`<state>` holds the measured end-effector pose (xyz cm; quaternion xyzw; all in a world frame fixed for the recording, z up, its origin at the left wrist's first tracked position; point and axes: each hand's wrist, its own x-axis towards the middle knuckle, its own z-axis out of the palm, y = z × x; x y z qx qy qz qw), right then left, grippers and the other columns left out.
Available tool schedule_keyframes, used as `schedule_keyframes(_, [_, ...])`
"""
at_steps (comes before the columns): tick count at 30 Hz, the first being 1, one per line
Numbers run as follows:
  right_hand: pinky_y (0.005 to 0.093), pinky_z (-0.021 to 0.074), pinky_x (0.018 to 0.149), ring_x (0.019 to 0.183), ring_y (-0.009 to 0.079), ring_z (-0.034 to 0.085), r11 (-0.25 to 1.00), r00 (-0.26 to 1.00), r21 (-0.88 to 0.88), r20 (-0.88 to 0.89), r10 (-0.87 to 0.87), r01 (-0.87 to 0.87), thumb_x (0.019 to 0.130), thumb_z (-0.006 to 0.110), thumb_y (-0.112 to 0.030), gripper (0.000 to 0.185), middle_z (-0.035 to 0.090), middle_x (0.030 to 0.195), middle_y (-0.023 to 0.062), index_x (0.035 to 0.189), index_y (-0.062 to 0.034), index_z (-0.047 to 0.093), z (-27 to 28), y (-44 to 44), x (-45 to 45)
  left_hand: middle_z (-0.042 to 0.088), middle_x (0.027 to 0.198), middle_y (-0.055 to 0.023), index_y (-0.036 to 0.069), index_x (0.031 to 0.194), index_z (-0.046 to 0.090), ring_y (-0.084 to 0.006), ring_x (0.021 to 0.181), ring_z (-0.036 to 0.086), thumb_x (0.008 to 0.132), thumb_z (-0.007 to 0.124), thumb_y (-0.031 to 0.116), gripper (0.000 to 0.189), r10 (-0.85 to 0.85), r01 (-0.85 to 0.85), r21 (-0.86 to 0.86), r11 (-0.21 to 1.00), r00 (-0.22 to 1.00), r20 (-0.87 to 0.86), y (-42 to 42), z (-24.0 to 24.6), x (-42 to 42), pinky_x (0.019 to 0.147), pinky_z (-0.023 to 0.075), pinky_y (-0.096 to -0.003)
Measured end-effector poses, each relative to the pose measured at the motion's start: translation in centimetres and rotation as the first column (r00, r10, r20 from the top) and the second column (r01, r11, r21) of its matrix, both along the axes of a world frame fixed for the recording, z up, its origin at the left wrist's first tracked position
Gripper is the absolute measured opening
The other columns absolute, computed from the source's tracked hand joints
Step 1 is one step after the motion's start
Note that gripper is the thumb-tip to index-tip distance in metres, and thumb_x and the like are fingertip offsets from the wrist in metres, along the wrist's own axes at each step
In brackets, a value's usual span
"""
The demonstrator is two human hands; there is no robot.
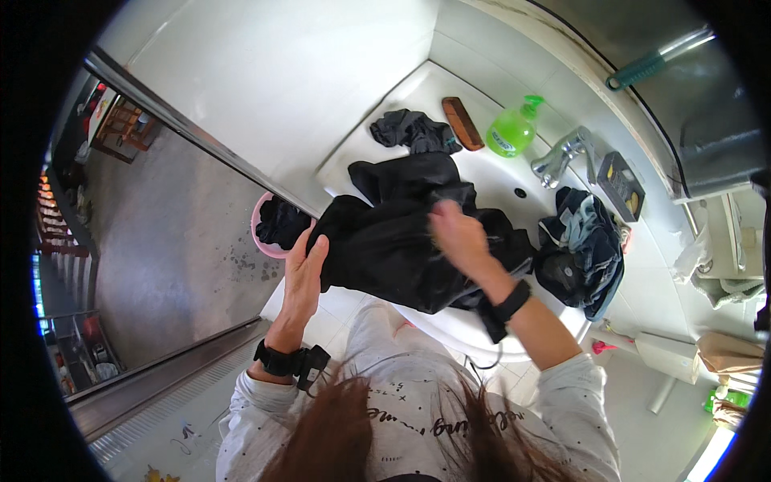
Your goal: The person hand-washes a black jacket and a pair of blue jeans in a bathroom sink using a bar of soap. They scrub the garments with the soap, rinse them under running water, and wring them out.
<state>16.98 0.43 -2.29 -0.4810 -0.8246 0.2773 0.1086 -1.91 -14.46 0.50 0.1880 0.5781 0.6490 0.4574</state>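
Observation:
A wet-looking black garment point(385, 247) is spread across the front of a white washbasin point(506, 181). At its left edge my left hand point(305, 265) grips the cloth, thumb on top and fingers underneath. My right hand point(461, 238), blurred by motion, is curled low over the garment's middle; whether it pinches cloth or holds something small is hidden. Behind the garment lies a bunched dark grey cloth point(415, 131). A heap of dark blue clothes point(581, 253) rests on the basin's right side, close to my right forearm.
Along the basin's back stand a brown wooden brush or comb point(462, 123), a green pump bottle point(512, 129), a chrome faucet point(563, 158) and a dark soap dish point(621, 185). On the floor at left, a pink basin point(260, 238) holds black cloth. A metal-edged partition point(205, 138) borders the left side.

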Motion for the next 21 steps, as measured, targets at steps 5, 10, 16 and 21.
schedule_keyframes(5, [0.0433,0.0463,0.056,0.067,0.0343,0.059,0.923,0.886,0.141,-0.262,0.384,-0.358,0.082,0.048,-0.021,0.017,0.059,0.072,0.0166,0.089,-0.0056,0.046,-2.0,-4.1,-5.1,0.050,0.086,0.0036,-0.002,0.102,0.055,-0.0035,0.077,0.043,0.085,0.051,0.014,0.023,0.029,-0.023,0.036,0.999,0.985,-0.173,-1.1,1.2,0.9,0.069,0.0363,-0.0177])
schedule_keyframes(10, [0.0456,0.0478,0.060,0.074,0.0343,0.060,0.988,0.860,-0.064,0.485,0.155,-0.142,0.084,0.043,-0.021,0.017,0.060,0.079,0.0175,0.096,-0.0090,0.048,-8.2,2.0,11.3,0.056,0.096,-0.0081,-0.003,0.106,0.053,-0.0161,0.088,0.051,0.086,0.050,0.015,0.028,0.181,-0.183,0.007,0.983,0.967,-0.182,2.0,1.3,-2.0,0.080,0.0402,-0.0257])
schedule_keyframes(16, [0.0467,0.0441,0.063,0.071,0.0379,0.057,0.967,0.945,0.071,0.208,-0.252,0.243,0.084,0.047,-0.024,0.019,0.059,0.074,0.0183,0.092,-0.0073,0.047,-9.0,1.7,18.1,0.053,0.096,-0.0156,0.003,0.105,0.054,-0.0323,0.090,0.050,0.068,0.065,0.017,0.041,0.058,0.049,0.054,0.997,-0.081,-0.995,9.6,4.1,0.9,0.080,0.0397,-0.0388])
schedule_keyframes(21, [0.0391,0.0454,0.063,0.072,0.0338,0.059,0.912,0.896,-0.006,-0.184,-0.405,0.411,0.081,0.053,-0.023,0.019,0.060,0.074,0.0164,0.086,-0.0052,0.054,-8.3,1.0,17.5,0.059,0.084,-0.0107,0.008,0.086,0.060,-0.0257,0.080,0.057,0.065,0.065,0.027,0.029,-0.115,0.629,-0.453,0.632,-0.502,-0.857,10.8,0.7,16.0,0.073,0.0421,-0.0410])
